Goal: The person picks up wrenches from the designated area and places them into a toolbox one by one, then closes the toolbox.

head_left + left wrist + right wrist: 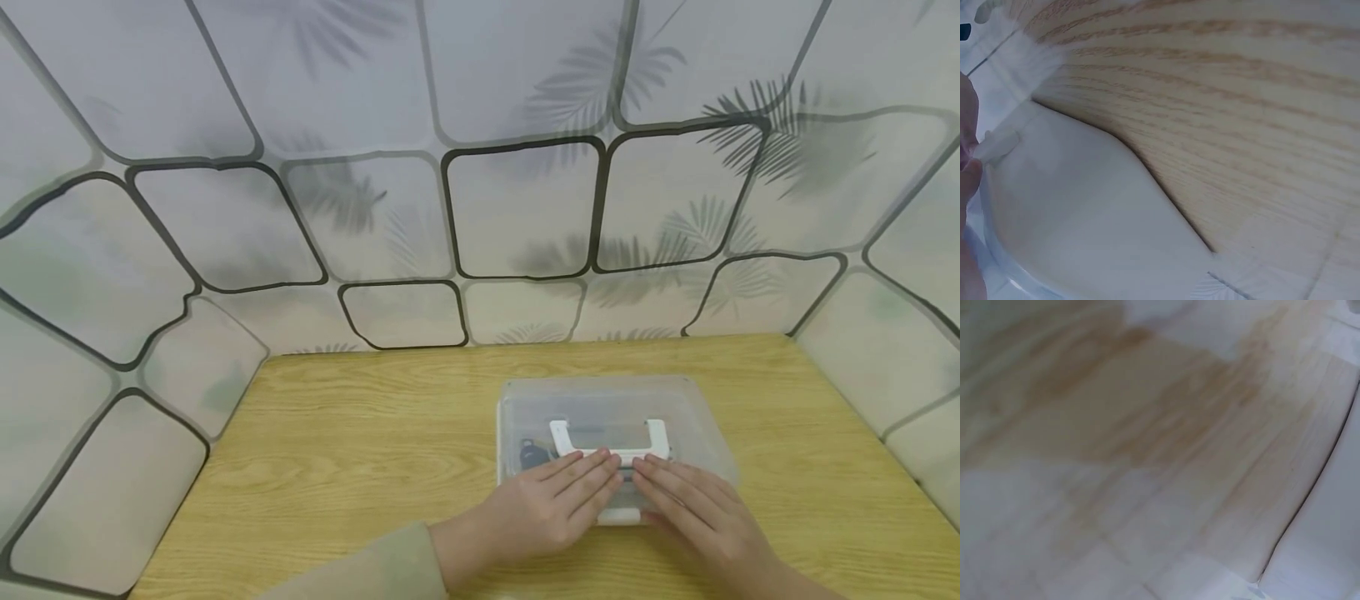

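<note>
A clear plastic storage box (615, 400) with its lid on stands on the wooden table. The white carry handle (611, 456) lies flat on the lid. My left hand (551, 504) rests on the lid's near part with straight fingers reaching the handle. Beside it, my right hand (701, 508) lies on the lid, fingers also straight. In the left wrist view, part of the left hand (967, 181) touches a whitish latch (999, 145) on the box's side. The right wrist view shows only a side of the box (1322, 544), with the right hand out of sight. Both thumbs are mostly hidden from above.
Through the lid a dark object (533, 453) shows inside the box; the other contents are blurred. The wooden table (360, 450) extends to the left of the box. Patterned cloth walls (525, 208) enclose the table at the back and sides.
</note>
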A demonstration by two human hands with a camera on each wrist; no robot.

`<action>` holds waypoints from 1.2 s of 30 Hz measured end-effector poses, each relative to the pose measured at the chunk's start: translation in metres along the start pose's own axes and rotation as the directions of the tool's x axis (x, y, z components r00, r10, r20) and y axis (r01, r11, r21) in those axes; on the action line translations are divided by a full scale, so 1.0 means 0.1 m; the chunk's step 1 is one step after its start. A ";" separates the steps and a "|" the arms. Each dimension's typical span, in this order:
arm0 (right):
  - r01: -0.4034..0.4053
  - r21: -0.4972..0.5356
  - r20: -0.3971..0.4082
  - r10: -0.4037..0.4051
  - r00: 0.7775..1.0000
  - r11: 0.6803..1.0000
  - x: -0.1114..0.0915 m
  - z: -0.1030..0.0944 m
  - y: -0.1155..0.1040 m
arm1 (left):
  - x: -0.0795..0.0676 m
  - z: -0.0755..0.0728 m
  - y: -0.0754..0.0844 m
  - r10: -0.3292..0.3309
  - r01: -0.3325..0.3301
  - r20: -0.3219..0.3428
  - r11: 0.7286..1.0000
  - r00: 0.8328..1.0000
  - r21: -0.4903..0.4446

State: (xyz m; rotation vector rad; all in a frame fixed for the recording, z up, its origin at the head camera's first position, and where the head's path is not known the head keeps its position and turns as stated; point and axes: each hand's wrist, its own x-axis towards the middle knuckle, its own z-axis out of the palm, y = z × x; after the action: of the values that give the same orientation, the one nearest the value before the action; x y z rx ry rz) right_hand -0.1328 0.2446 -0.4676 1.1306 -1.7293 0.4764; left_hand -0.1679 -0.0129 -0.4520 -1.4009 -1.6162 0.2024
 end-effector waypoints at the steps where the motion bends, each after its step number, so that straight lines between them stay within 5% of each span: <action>1: 0.001 -0.001 -0.004 -0.001 1.000 1.000 0.00 0.00 0.00 | 0.00 0.00 0.00 -0.003 0.003 0.001 1.000 1.000 -0.003; 20: 0.014 0.015 -0.031 -0.014 0.999 1.000 0.04 0.01 0.01 | 0.03 -0.01 -0.04 0.010 -0.011 -0.011 1.000 1.000 -0.013; 36: 0.006 0.021 -0.059 -0.005 0.998 1.000 0.05 0.03 0.00 | 0.02 -0.02 0.06 -0.051 0.051 0.010 0.999 0.999 0.010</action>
State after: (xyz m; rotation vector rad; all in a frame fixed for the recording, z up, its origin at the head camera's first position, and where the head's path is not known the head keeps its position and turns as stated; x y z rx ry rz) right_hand -0.1342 0.2404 -0.4647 1.1254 -1.6735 0.5213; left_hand -0.1622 -0.0097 -0.4537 -1.3516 -1.6553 0.1881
